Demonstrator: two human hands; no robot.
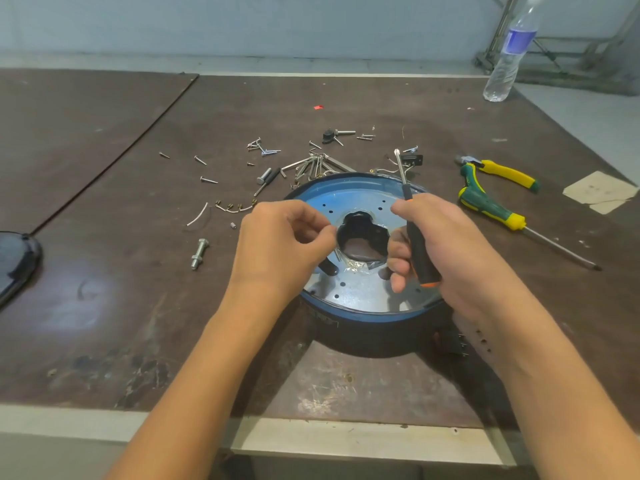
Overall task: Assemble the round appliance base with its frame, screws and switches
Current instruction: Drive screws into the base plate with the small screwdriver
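Gripping a black-and-orange screwdriver tip-up, a worker's right hand hovered over the round base, which lay directly beneath both hands. The left hand pinched thumb to forefinger beside the base's centre hole; whether it held a screw could not be told. A fumbled screw risked vanishing into that hole, with spare screws scattered beyond the base.

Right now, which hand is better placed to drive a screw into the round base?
Right. The right hand grips the black-and-orange screwdriver above the round base, though its tip points away. The left hand holds no tool; its fingers curl over the base, perhaps pinching something small.
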